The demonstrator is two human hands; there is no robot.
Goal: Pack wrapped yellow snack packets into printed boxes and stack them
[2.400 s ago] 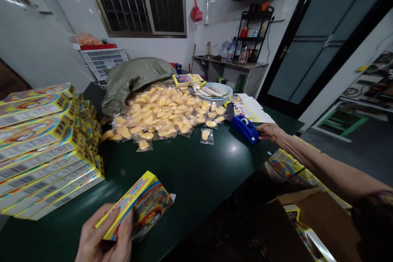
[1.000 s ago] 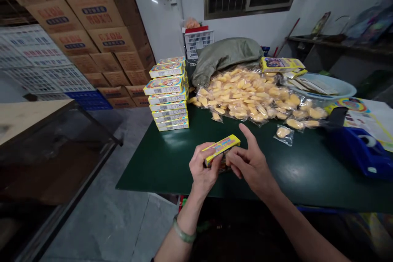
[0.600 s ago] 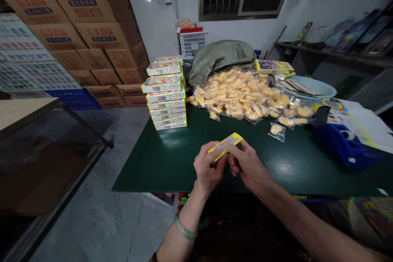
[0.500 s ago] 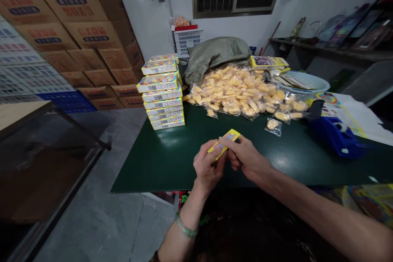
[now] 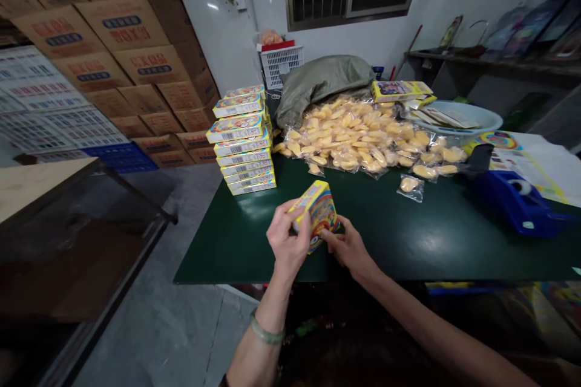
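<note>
A small yellow printed carton (image 5: 323,208) is held tilted above the near part of the dark green table (image 5: 385,242). My left hand (image 5: 289,236) grips its left side, fingers wrapped round the edge. On the lower right, my right hand (image 5: 347,245) pinches the carton between thumb and fingers. Its colourful front now faces right and partly toward me. Beyond the hands lies a heap of yellow pieces in clear wrappers (image 5: 354,133). One wrapped piece (image 5: 409,185) sits apart, nearer to me. To the left rises a stack of similar yellow cartons (image 5: 247,151).
A blue tape dispenser (image 5: 521,202) stands at the right, beside printed sheets (image 5: 535,163). Behind the heap are a grey-green sack (image 5: 327,81) and a light blue basin (image 5: 481,118). Brown cardboard boxes (image 5: 149,66) are piled at the left wall, behind another table (image 5: 40,184).
The carton has been turned, so that its broad printed front shows instead of mainly a narrow side. Both hands have shifted slightly left with it, and the camera view has moved a little.
</note>
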